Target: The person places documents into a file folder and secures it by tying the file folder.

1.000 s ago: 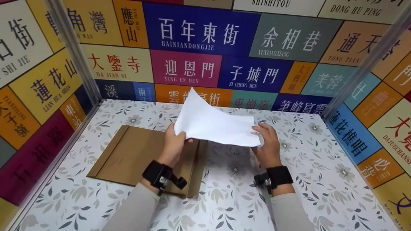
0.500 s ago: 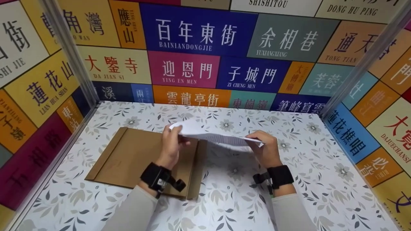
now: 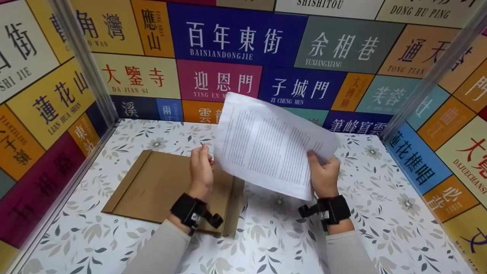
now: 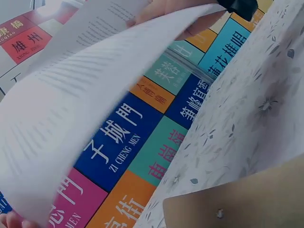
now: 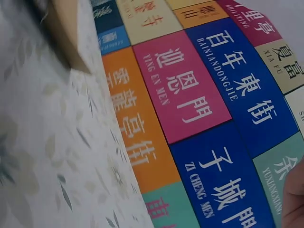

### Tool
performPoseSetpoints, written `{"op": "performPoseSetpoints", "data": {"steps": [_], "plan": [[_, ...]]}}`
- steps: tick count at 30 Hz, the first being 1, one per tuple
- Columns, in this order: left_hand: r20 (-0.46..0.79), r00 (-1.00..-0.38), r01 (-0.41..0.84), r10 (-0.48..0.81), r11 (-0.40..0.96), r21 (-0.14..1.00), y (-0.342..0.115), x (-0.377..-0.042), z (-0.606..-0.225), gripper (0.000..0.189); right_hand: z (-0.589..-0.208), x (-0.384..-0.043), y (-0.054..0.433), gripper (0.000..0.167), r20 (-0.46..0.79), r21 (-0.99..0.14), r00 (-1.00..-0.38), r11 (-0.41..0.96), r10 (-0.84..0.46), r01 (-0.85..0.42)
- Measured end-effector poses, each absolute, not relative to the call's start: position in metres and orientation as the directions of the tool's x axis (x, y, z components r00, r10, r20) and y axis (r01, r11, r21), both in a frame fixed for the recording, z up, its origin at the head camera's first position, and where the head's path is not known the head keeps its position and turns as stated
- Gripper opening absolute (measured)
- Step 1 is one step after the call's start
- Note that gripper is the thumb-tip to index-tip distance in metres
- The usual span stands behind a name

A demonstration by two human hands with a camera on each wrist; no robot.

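Printed paper (image 3: 270, 148) aloft over table (image 3: 281, 239), tilted and gently curved, text side showing in head view. Right hand (image 3: 324, 174) grips its lower right edge, thumb on printed face. Left hand (image 3: 201, 171) at its left edge, fingers curled; cannot tell whether that grip holds it. Brown cardboard (image 3: 159, 186) flat on table, beneath left hand. Colourful lettered wall (image 3: 236, 49) behind.

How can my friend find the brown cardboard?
Look at the table with leafy patterns, then at its left side. The cardboard lies flat there, partly hidden by the left hand in the head view. It's plain brown, while the paper in the right hand is white with print.
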State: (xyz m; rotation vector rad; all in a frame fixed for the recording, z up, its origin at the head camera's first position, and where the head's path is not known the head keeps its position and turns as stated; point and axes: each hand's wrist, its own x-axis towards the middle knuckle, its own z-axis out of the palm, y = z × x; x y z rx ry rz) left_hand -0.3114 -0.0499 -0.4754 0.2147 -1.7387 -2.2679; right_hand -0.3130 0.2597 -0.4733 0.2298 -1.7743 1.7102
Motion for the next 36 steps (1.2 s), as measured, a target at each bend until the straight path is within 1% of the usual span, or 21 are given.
{"op": "performPoseSetpoints", "data": {"steps": [4,6,12,14,17,20,22,25,28,30,32,36], "plan": [[0.104,-0.950,0.144,-0.293,-0.118,0.982,-0.047,-0.311,-0.479,0.035,-0.476,-0.315,0.258,0.027,0.489,-0.864,-0.813,0.048,0.316,-0.501],[0.135,-0.950,0.158,-0.281,-0.058,0.986,-0.047,-0.311,-0.479,0.033,-0.478,-0.316,0.257,0.028,0.455,-0.884,-0.836,0.043,0.308,-0.466],[0.258,-0.935,0.203,-0.244,0.231,0.952,-0.054,-0.312,-0.479,0.017,-0.481,-0.317,0.255,0.031,0.374,-0.926,-0.883,0.055,0.284,-0.374],[0.268,-0.933,0.207,-0.240,0.251,0.945,-0.056,-0.313,-0.480,0.016,-0.480,-0.317,0.255,0.032,0.360,-0.932,-0.890,0.066,0.279,-0.356],[0.241,-0.941,0.200,-0.236,0.185,0.962,-0.058,-0.315,-0.481,0.018,-0.479,-0.317,0.253,0.032,0.349,-0.937,-0.896,0.070,0.274,-0.343],[0.184,-0.947,0.181,-0.263,0.036,0.983,-0.058,-0.316,-0.480,0.022,-0.478,-0.316,0.248,0.033,0.333,-0.941,-0.899,0.041,0.285,-0.336],[0.149,-0.944,0.182,-0.296,-0.088,0.979,-0.057,-0.316,-0.479,0.029,-0.477,-0.314,0.241,0.034,0.312,-0.944,-0.902,-0.011,0.297,-0.330],[0.101,-0.934,0.202,-0.342,-0.274,0.940,-0.054,-0.314,-0.475,0.041,-0.476,-0.310,0.228,0.038,0.261,-0.950,-0.910,-0.083,0.322,-0.302],[0.090,-0.939,0.233,-0.331,-0.423,0.876,-0.048,-0.310,-0.472,0.041,-0.476,-0.303,0.211,0.041,0.189,-0.955,-0.919,-0.153,0.346,-0.254],[0.098,-0.949,0.238,-0.299,-0.478,0.845,-0.042,-0.306,-0.471,0.039,-0.476,-0.297,0.197,0.044,0.151,-0.954,-0.925,-0.192,0.349,-0.229],[0.113,-0.957,0.236,-0.269,-0.488,0.841,-0.036,-0.302,-0.470,0.036,-0.478,-0.290,0.183,0.045,0.133,-0.945,-0.931,-0.238,0.340,-0.222],[0.110,-0.967,0.209,-0.229,-0.473,0.856,-0.026,-0.296,-0.469,0.029,-0.482,-0.276,0.156,0.051,0.165,-0.899,-0.936,-0.342,0.312,-0.273]]}}
